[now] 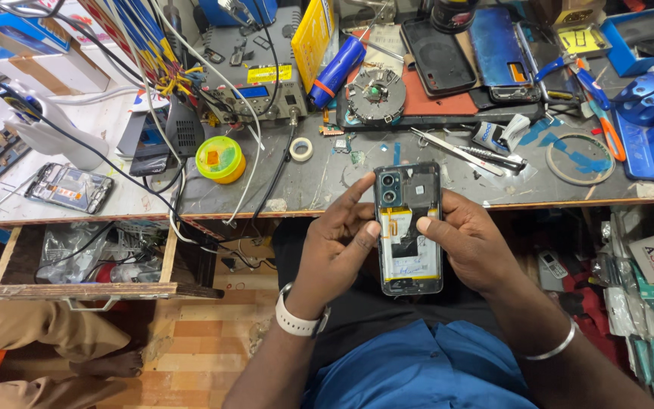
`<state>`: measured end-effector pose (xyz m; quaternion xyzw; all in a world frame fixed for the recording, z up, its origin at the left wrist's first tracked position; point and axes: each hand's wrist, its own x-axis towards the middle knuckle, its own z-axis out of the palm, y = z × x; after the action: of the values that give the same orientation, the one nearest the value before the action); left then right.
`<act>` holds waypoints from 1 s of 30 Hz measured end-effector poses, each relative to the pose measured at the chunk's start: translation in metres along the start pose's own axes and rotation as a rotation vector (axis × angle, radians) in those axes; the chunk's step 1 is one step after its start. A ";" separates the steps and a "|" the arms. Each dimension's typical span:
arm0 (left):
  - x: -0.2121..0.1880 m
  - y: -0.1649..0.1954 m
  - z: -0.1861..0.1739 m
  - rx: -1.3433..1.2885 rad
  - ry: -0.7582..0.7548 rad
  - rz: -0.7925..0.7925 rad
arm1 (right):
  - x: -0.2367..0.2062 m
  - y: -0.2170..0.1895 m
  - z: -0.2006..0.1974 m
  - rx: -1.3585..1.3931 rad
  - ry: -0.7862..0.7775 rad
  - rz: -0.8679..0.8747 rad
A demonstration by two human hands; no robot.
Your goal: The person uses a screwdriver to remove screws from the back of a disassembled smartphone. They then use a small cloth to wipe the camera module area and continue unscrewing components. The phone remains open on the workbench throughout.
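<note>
We hold an opened phone (408, 229) upright between both hands, just near of the bench (327, 182) edge and above our lap. Its back cover is off — the camera block sits at the far end, the battery with its white label fills the near part. Our left hand (336, 246) is clamped on the phone's left edge, thumb lying across the battery, index finger stretched up along the frame. Our right hand (469, 241) grips the right edge, its thumb pressing on the dark patch in the middle of the phone.

On the bench, far of the phone, lie tweezers (456, 150) and a round metal disc (375, 94) — beside it a blue bottle (337, 70). To the left sit a tape roll (301, 148) and a yellow-green tin (219, 158), with a grey power unit (255, 72) behind them. Another stripped phone (69, 187) lies far left on the white top. A second person's leg (39, 333) shows at the near left.
</note>
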<state>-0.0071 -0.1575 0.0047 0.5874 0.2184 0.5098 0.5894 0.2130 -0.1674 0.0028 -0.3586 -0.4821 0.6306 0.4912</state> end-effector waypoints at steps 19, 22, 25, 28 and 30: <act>0.005 -0.012 -0.052 -0.370 0.326 0.008 | 0.012 -0.065 -0.096 -0.938 0.710 -0.272; 0.002 -0.002 -0.081 -0.458 0.405 0.080 | -0.001 -0.062 -0.118 -1.341 0.671 -0.273; -0.004 0.006 -0.098 -0.414 0.477 0.117 | -0.004 -0.045 -0.121 -1.468 0.616 -0.249; -0.011 0.011 -0.104 -0.375 0.485 0.146 | 0.001 -0.034 -0.123 -1.670 0.562 -0.305; -0.015 0.013 -0.107 -0.380 0.528 0.143 | 0.003 -0.031 -0.126 -1.689 0.546 -0.272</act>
<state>-0.1087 -0.1228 -0.0109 0.3285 0.2228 0.7161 0.5741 0.3369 -0.1303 -0.0023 -0.6777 -0.6900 -0.1051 0.2316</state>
